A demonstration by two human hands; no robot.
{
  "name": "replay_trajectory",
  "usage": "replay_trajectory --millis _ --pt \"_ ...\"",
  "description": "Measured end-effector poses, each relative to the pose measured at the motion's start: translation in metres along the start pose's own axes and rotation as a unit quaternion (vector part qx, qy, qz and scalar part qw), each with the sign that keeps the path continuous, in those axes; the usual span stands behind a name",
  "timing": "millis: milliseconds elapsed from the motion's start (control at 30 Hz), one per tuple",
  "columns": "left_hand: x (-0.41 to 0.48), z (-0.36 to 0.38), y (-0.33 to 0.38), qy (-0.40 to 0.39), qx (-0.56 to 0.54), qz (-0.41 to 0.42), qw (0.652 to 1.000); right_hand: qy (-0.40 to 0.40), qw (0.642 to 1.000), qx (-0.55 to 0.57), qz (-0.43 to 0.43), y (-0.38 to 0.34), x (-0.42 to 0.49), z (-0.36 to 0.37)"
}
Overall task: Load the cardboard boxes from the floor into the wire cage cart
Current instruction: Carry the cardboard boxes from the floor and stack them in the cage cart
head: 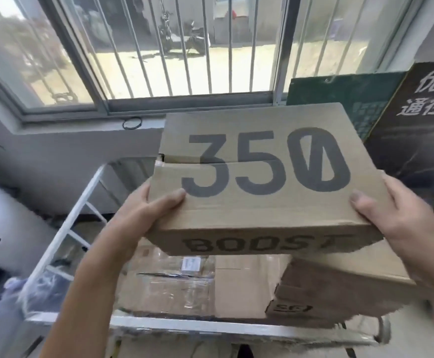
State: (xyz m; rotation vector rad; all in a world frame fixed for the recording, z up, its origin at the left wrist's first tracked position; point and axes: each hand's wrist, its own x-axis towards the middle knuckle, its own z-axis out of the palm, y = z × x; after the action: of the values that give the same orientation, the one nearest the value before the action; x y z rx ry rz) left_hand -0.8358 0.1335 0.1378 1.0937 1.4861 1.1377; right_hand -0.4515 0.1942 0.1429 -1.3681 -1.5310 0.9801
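Observation:
A brown cardboard shoe box (262,161) marked "350" on its lid and "BOOST" on its front hangs in the air above the white wire cage cart (81,202). My left hand (146,210) grips its near left corner, thumb on the lid. My right hand (388,202) grips its near right corner the same way. Inside the cart lie several cardboard boxes: a taped one (169,285) at the left and a darker one (334,288) with an "SF" mark at the right.
A barred window (184,47) with a grey sill stands right behind the cart. A green board (345,96) and a dark printed board (417,120) lean at the right. A clear plastic bag (43,288) hangs at the cart's left side.

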Motion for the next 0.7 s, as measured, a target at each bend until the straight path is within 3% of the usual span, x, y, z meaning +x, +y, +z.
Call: replay_trajectory --millis 200,333,500,700 --pt "-0.031 -0.119 -0.062 0.148 0.030 -0.078 0.985 -0.123 0.991 0.004 0.049 -0.007 -0.008 0.158" --pt "-0.018 -0.180 -0.157 0.194 0.148 -0.191 0.951 -0.214 0.956 0.024 0.200 0.046 -0.015 0.269" --pt "0.029 -0.225 -0.285 0.143 0.164 -0.294 0.931 -0.180 0.905 0.023 0.384 0.145 -0.016 0.387" --pt "0.101 -0.246 -0.433 0.080 0.114 -0.319 0.937 -0.166 0.869 -0.012 0.466 0.249 -0.018 0.479"
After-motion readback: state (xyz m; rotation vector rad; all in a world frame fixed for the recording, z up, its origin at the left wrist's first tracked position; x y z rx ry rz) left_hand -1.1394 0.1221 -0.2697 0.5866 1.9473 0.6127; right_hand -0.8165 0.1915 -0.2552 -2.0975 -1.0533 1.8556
